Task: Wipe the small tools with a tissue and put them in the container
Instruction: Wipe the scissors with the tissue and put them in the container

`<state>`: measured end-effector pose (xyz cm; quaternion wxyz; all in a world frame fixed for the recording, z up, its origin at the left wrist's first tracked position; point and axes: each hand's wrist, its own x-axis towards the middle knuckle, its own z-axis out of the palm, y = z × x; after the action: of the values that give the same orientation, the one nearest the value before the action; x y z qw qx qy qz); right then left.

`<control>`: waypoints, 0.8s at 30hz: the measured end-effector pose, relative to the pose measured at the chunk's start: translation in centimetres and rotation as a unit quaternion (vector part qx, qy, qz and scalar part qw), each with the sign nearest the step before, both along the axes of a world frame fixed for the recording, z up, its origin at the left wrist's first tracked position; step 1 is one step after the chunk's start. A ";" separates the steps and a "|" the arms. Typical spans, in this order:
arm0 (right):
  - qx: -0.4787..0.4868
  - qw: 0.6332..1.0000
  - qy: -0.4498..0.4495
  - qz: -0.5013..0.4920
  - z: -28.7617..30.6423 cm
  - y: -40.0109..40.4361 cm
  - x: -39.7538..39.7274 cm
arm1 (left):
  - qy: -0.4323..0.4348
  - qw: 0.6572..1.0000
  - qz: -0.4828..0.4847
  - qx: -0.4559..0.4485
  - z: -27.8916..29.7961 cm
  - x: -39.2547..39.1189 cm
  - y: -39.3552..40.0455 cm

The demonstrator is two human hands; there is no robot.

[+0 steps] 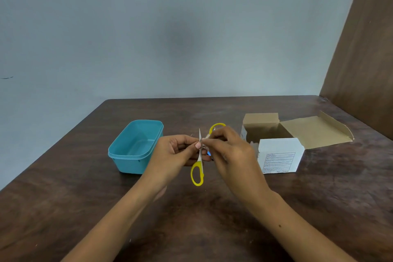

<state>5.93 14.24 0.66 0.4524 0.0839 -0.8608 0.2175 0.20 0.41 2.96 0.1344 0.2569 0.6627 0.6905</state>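
Note:
Yellow-handled scissors (pixel 197 173) hang open in mid-air over the table, one loop low, the other loop behind my right hand. My left hand (pixel 176 151) pinches the scissors near the pivot. My right hand (pixel 225 147) grips a small piece of tissue pressed against a blade; the tissue is mostly hidden by my fingers. A small blue item shows under my right hand, too hidden to name. An open teal plastic container (pixel 133 155) stands to the left of my hands, and nothing shows inside it.
An open white cardboard box (pixel 278 155) with brown flaps stands to the right of my hands. The dark wooden table (pixel 85 208) runs to a grey wall at the back. A brown panel rises at the far right.

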 end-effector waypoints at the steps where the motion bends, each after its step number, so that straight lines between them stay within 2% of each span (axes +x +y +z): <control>1: 0.000 1.000 -0.013 0.011 0.0 -0.3 0.1 | 0.000 1.000 0.000 -0.003 0.0 -0.1 -0.1; 8: -0.002 0.999 -0.010 -0.040 -0.1 0.4 0.0 | -0.019 1.000 -0.014 -0.012 -0.1 -0.1 -0.2; 10: -0.030 0.999 -0.015 -0.017 -0.1 0.0 0.0 | -0.020 1.000 -0.016 -0.014 0.0 -0.2 -0.4; 14: -0.015 1.000 -0.008 0.008 -0.1 -0.4 0.1 | -0.014 0.999 -0.019 -0.025 0.1 -0.6 -0.8; 21: 0.007 0.999 0.025 -0.044 -0.2 0.7 -0.3 | -0.046 0.997 -0.019 -0.054 0.1 -0.7 -0.9; 24: -0.017 0.996 0.048 -0.070 0.1 1.5 -0.3 | -0.059 0.997 -0.016 -0.053 0.2 -0.8 -1.0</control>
<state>5.66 15.70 0.74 0.5091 0.0261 -0.8377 0.1960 -0.56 -0.62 3.16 0.1978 0.2185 0.6854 0.6659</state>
